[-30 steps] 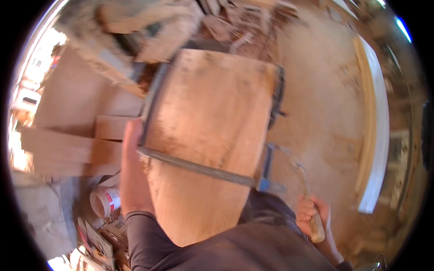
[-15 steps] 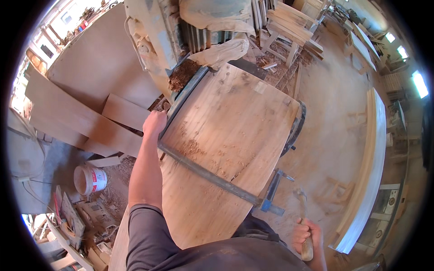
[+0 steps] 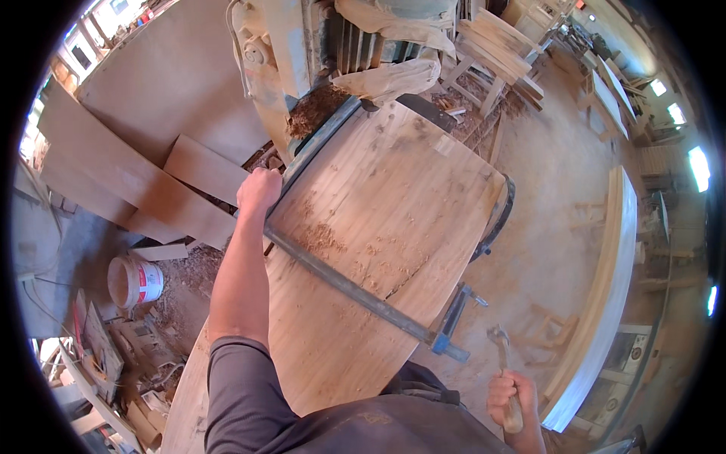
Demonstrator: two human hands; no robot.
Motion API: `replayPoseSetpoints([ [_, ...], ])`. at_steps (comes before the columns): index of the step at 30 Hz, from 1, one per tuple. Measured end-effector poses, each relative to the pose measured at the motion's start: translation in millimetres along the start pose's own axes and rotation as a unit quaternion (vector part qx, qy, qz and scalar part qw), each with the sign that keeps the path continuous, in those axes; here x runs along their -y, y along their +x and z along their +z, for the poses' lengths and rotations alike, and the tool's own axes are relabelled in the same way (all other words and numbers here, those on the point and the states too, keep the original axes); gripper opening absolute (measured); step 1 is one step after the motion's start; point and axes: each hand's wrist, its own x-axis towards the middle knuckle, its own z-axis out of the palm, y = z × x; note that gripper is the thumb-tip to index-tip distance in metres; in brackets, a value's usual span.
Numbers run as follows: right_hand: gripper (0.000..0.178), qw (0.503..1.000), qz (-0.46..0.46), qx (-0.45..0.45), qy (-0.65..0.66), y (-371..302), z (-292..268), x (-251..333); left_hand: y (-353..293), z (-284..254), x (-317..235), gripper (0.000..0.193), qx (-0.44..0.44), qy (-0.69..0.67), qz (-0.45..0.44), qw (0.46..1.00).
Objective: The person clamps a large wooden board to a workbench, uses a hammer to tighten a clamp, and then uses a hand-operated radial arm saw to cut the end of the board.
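A wide wooden slab (image 3: 378, 197) lies before me, with loose shavings (image 3: 321, 238) on its top. Across it runs a long metal bar clamp (image 3: 355, 291), whose blue jaw (image 3: 445, 344) sits at the slab's right edge. My left hand (image 3: 259, 189) is closed at the left edge, beside a dark metal rail (image 3: 318, 140); what its fingers hold, if anything, is hidden. In my right hand (image 3: 511, 395), low at the right and apart from the slab, is a hammer (image 3: 505, 354) gripped by its wooden handle, head up.
A dusty machine (image 3: 283, 53) stands at the slab's far end. Boards (image 3: 181, 189) lean at the left, above a white bucket (image 3: 136, 281) and wood scraps. Stacked timber (image 3: 495, 45) rests at the back right; a long pale panel (image 3: 605, 303) stands along the right.
The view has shifted slightly, so the bucket and left-hand boards sit further left. My left hand stays at the slab's edge, and the hammer remains in my right hand.
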Motion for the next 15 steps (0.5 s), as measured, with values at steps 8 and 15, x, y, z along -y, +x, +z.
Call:
replayPoseSetpoints([
  [8, 0.024, 0.993, 0.085, 0.060, -0.048, 8, 36, -21, -8, -10, -9, 0.047, 0.004, 0.014, -0.004, 1.000],
  [15, 0.024, 0.997, 0.058, 0.043, -0.035, 14, 4, -28, -8, -9, -13, 0.048, 0.000, 0.020, -0.008, 1.000],
])
